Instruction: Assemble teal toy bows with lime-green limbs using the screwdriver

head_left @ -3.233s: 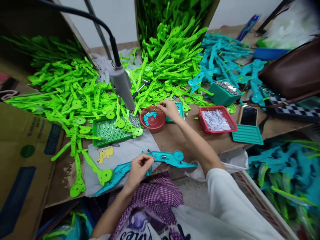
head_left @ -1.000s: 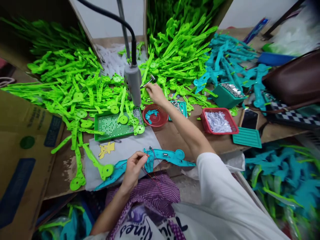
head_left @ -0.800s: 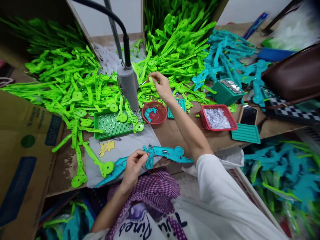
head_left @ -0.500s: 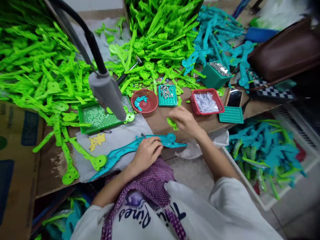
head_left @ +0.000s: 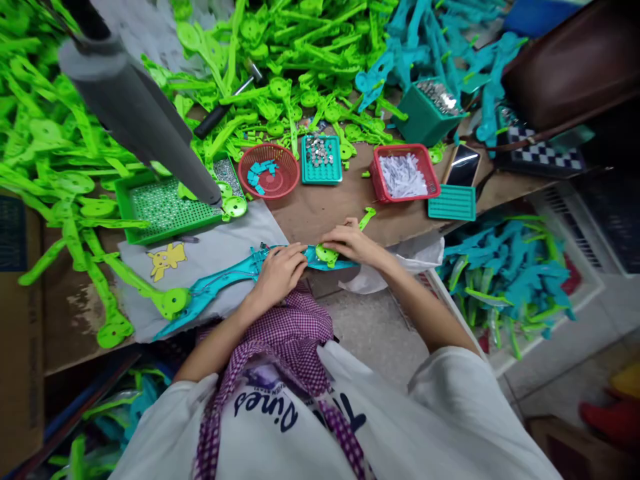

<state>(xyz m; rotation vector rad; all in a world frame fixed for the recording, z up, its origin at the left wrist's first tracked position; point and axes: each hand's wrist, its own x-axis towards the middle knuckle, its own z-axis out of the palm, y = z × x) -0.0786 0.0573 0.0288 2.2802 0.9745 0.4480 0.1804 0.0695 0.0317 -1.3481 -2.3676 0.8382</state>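
Observation:
A long blue plastic piece [head_left: 225, 277] lies along the table's front edge, partly on a grey cloth [head_left: 215, 240]. My left hand [head_left: 280, 270] rests over its middle, fingers bent around it. Near its right end, my right hand [head_left: 350, 241] grips a lime green part [head_left: 327, 256], whose round end sits against the blue piece. The narrow end of the green part sticks out beyond my fingers. Both hands' fingertips are partly hidden. Another green piece [head_left: 173, 303] with a round end touches the blue piece at the left.
A grey tool [head_left: 135, 120] hangs at the left over a green tray [head_left: 150, 233]. Beyond my hands stand a red basket [head_left: 269, 193], a teal tray [head_left: 321, 179] and a red container [head_left: 407, 195]. A hammer [head_left: 227, 107] lies by the green pile [head_left: 320, 53].
My right hand has brought the green part down onto the blue piece's right end. My left hand stays on the blue piece. The camera view has shifted.

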